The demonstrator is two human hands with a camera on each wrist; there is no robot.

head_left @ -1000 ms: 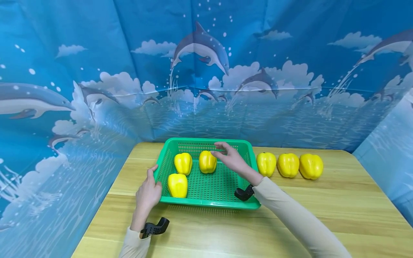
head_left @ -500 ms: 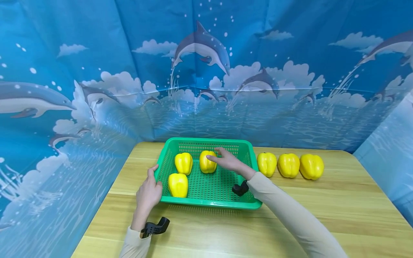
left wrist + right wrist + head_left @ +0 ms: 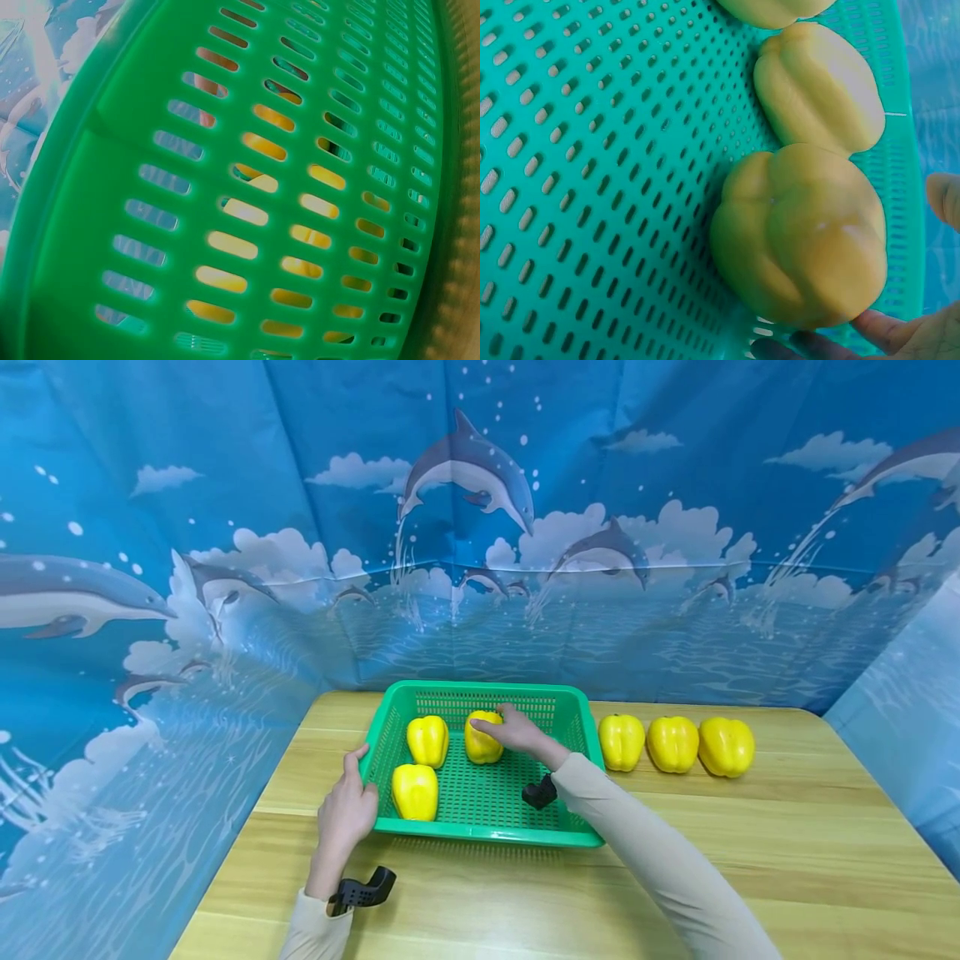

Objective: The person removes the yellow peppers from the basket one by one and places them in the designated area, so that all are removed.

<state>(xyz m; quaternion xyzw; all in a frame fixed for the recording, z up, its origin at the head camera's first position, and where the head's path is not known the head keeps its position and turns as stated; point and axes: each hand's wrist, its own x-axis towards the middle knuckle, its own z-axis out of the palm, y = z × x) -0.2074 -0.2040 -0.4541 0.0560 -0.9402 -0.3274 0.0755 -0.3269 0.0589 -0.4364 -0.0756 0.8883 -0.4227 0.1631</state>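
Three peppers sit in my basket (image 3: 577,714); my right hand (image 3: 517,732) cups the back pepper (image 3: 482,742) to seat it; my left hand (image 3: 347,810) grips the rim, steadying.

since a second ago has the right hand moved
Yes. The right hand has dropped and drawn left onto the back-row pepper, judged against the basket rim.
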